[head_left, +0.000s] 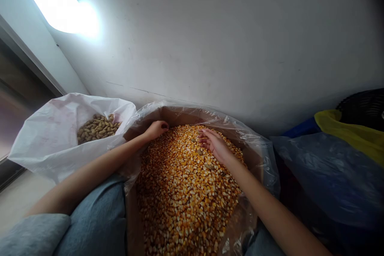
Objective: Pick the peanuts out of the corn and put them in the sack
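A large heap of dried corn kernels (180, 192) fills a box lined with a clear plastic bag (267, 156). At the heap's far left edge, my left hand (157, 129) is closed with its fingers curled; whatever they may hold is hidden. My right hand (214, 144) is over the right part of the corn, palm turned inward. Its fingers are slightly bent and apart, and I see nothing held in them. A few brownish pieces that look like peanuts in the shell lie among the kernels close to this hand, one brown piece (209, 166) just below it.
On the left stands a white sack (57, 128) with unshelled peanuts (99, 128) inside. Behind rises a pale wall (210, 48) with a bright lamp (60, 10). To the right are a bluish plastic bag (327, 172), yellow cloth or plastic (351, 132) and a dark ribbed object (364, 106).
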The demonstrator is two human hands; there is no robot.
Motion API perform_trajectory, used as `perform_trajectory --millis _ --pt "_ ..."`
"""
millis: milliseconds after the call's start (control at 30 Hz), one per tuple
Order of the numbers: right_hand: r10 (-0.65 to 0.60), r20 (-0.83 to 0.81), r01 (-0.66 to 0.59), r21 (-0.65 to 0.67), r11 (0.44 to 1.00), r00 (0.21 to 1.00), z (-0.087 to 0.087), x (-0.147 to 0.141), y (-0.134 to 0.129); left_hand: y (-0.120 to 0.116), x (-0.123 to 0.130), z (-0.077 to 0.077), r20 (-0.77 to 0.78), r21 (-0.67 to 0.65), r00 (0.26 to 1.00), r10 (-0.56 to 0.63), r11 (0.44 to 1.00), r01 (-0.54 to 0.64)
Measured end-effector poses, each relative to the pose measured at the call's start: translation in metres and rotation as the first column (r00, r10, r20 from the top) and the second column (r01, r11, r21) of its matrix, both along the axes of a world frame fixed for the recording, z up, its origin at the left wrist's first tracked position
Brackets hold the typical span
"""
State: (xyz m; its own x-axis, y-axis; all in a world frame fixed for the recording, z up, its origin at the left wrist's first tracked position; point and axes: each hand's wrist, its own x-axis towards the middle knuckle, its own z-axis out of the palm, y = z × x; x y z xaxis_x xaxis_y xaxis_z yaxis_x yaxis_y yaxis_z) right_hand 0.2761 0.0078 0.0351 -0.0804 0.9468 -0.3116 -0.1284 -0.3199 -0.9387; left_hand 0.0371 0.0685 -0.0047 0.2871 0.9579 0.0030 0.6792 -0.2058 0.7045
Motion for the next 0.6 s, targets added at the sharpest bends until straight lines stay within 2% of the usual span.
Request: perform_trajectory --millis 67,167,233,333,367,433,500,533,600 --pt "0.013 -0.187 -0.036 -0.125 0.991 0.982 0.001 -0.004 -0.001 -0.006 0.011 0.018 0.206 -0.003 0.974 -0.099 0.995 0.102" --pt "0.047 -0.376 -0.15 -0.251 0.956 0.925 0.003 -0.012 -0.003 -0.019 0.029 0.038 0.47 -0.044 0.86 -0.2 0.967 0.25" --pt "0.078 -0.465 -0.231 -0.281 0.932 0.882 0.004 -0.017 -0.004 -0.029 0.039 0.047 0.542 -0.055 0.807 -0.236 0.948 0.314" --pt "0.108 -0.537 -0.299 -0.283 0.911 0.836 0.004 -0.023 -0.005 -0.036 0.045 0.056 0.57 -0.042 0.758 -0.317 0.91 0.412" --pt "0.109 -0.541 -0.302 -0.281 0.911 0.834 0.003 -0.024 -0.006 -0.036 0.044 0.058 0.551 -0.021 0.764 -0.336 0.909 0.416" --pt "0.092 -0.513 -0.276 -0.295 0.915 0.853 0.001 -0.025 -0.006 -0.033 0.037 0.059 0.424 0.033 0.851 -0.311 0.944 0.329" --pt "0.048 -0.466 -0.223 -0.327 0.918 0.883 -0.002 -0.024 -0.005 -0.029 0.024 0.053 0.153 0.052 0.969 -0.193 0.981 0.187" --pt "0.027 -0.452 -0.201 -0.341 0.918 0.892 -0.003 -0.023 -0.005 -0.027 0.016 0.047 -0.019 0.006 0.99 -0.14 0.99 0.14" --pt "0.004 -0.445 -0.179 -0.351 0.919 0.896 -0.004 -0.021 -0.004 -0.026 0.002 0.03 -0.306 -0.185 0.943 -0.133 0.98 0.078"
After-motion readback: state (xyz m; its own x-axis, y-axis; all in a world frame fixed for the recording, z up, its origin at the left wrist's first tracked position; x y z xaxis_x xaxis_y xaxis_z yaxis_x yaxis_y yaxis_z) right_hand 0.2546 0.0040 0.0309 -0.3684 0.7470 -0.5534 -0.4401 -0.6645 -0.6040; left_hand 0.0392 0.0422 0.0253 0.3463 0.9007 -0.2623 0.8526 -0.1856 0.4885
